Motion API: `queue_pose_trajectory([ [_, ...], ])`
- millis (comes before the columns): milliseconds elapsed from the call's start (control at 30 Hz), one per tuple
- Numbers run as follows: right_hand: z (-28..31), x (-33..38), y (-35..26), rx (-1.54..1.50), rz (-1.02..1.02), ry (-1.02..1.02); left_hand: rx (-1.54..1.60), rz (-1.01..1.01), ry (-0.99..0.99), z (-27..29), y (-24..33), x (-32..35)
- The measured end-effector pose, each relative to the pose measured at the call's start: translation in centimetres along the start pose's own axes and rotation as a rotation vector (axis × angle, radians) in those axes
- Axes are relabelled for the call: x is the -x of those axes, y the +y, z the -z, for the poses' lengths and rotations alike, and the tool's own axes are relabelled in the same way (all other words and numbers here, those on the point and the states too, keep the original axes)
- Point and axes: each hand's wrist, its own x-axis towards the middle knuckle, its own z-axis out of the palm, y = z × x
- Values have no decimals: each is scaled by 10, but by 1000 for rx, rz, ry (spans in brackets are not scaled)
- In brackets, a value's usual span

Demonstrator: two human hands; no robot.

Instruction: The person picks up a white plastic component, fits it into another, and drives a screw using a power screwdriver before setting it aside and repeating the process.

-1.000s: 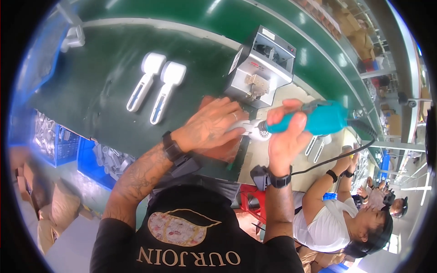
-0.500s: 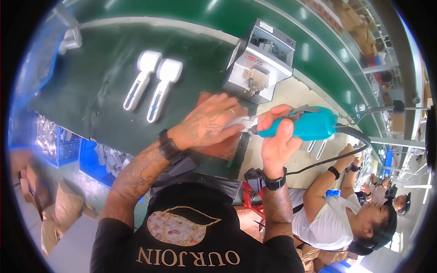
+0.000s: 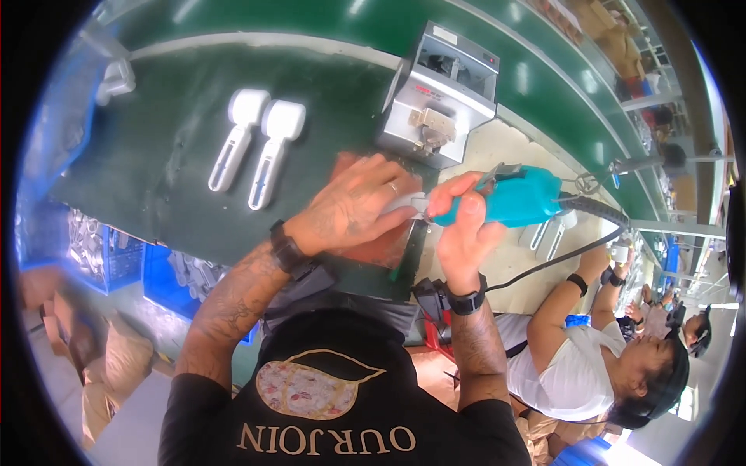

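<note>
A teal electric screwdriver point(image 3: 517, 198) lies almost level in my right hand point(image 3: 464, 233), fingers and thumb wrapped round its front end. The tip points left at a white plastic part point(image 3: 412, 205). My left hand point(image 3: 353, 206) is closed on that part and covers most of it, above a reddish-brown mat point(image 3: 373, 252) on the green bench. Whether the bit touches the part is hard to make out. Farther left, two white long-handled devices with squarish heads, one point(image 3: 233, 144) beside the other point(image 3: 272, 147), lie side by side, with a slot along each handle.
A grey-and-silver machine point(image 3: 435, 101) stands behind my hands. The screwdriver's black cord point(image 3: 598, 213) curves off to the right. Blue crates point(image 3: 167, 283) with white parts sit below the bench's left edge. A co-worker in a white shirt point(image 3: 571, 373) works at right.
My right hand and the screwdriver have shifted slightly left and up. My left hand keeps its hold on the white part. The co-worker's arms have moved a little.
</note>
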Motion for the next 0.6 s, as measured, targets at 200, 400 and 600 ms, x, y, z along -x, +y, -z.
queue_pose_trajectory([
  [200, 12, 24, -31, -117, -14, 94, -56, -257, 107, 2, 18, 25],
  [400, 16, 55, -51, -54, 142, 132, -140, 295, 447, 30, 13, 67],
  [600, 15, 58, -46, 16, 113, 144, -437, 459, 511, 45, -12, 80],
])
